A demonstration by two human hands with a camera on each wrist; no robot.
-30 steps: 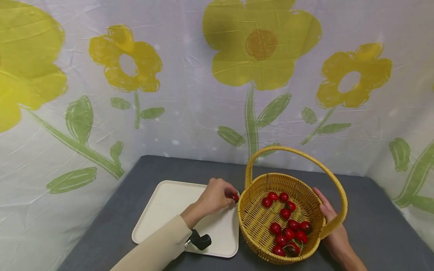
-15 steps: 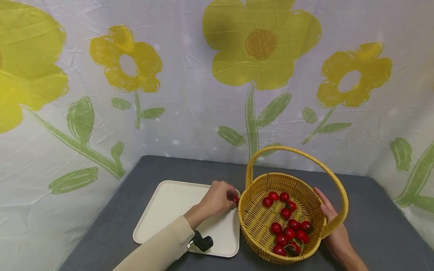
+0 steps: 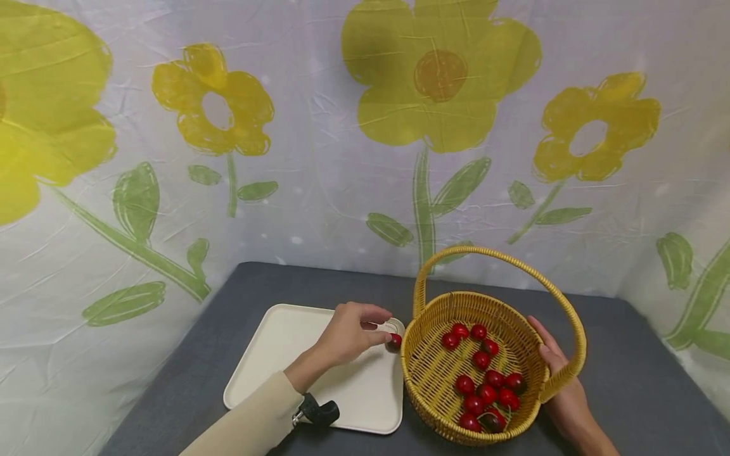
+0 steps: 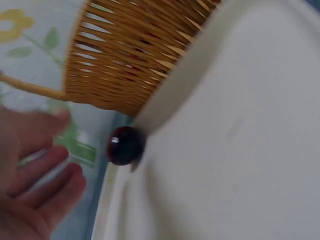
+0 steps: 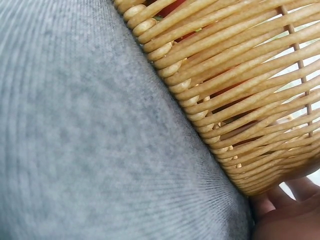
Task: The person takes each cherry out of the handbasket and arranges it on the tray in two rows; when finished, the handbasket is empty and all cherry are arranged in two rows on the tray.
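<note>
A red cherry (image 3: 394, 342) lies by the right edge of the cream tray (image 3: 274, 354), close to the basket. My left hand (image 3: 348, 335) is beside it with fingers spread, holding nothing; a gap shows between fingers and cherry (image 4: 125, 146) in the left wrist view. The yellow wicker basket (image 3: 419, 380) with a tall arched handle stands right of the tray and has several red cherries (image 3: 486, 394) inside. My right hand (image 3: 561, 386) holds the basket's right side near the handle's base, its fingers against the outer wall. In the right wrist view only part of that hand (image 5: 287, 212) shows.
The tray and basket rest on a dark grey table (image 3: 319, 285). A pale cloth (image 3: 308, 190) printed with yellow flowers hangs behind it. The basket's wall rises right along the tray's right edge, and its handle (image 3: 496, 252) arches high above.
My left hand's fingers have parted from the cherry and the hand has drawn slightly left, leaving the cherry at the tray's edge. My right hand and the basket stay nearly still.
</note>
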